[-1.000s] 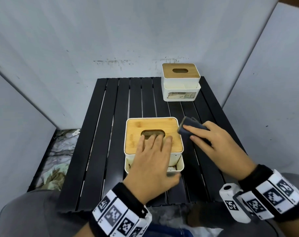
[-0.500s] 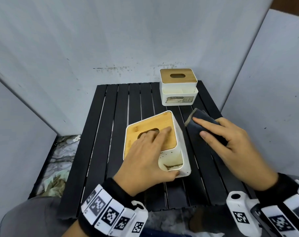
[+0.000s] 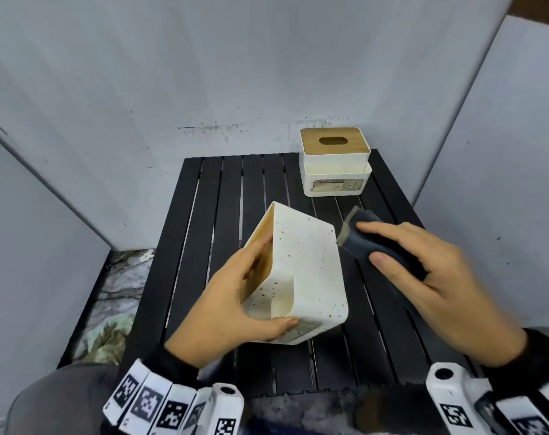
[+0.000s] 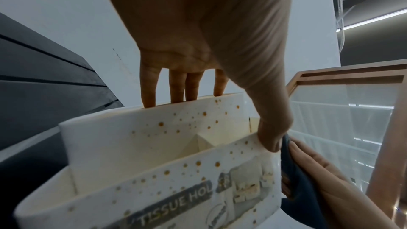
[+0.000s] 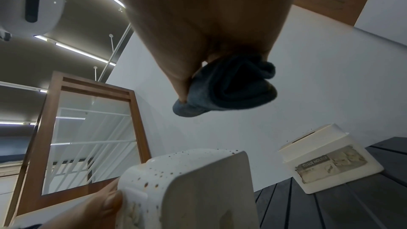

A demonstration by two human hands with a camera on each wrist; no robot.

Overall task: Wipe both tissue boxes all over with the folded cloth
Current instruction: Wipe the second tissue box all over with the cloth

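Observation:
A white tissue box (image 3: 304, 271) with a wooden lid and brown speckles is tipped onto its left side over the black slatted table (image 3: 210, 233). My left hand (image 3: 235, 296) grips it, fingers over the lid edge and thumb on its labelled front (image 4: 176, 180). My right hand (image 3: 423, 277) holds a folded dark blue cloth (image 3: 370, 240) just right of the box's upturned side (image 5: 198, 189); the cloth (image 5: 224, 86) is bunched under the fingers. A second white tissue box (image 3: 335, 161) with a wooden lid stands upright at the table's far right corner (image 5: 330, 159).
Grey panels wall the table at the back and on both sides. To the left of the table, crumpled sheeting (image 3: 116, 293) lies on the floor. My knees sit at the table's near edge.
My left hand has tipped the near box from flat on the table up onto its left side, turning its right wall upward. My right hand with the cloth has lifted and stayed beside it.

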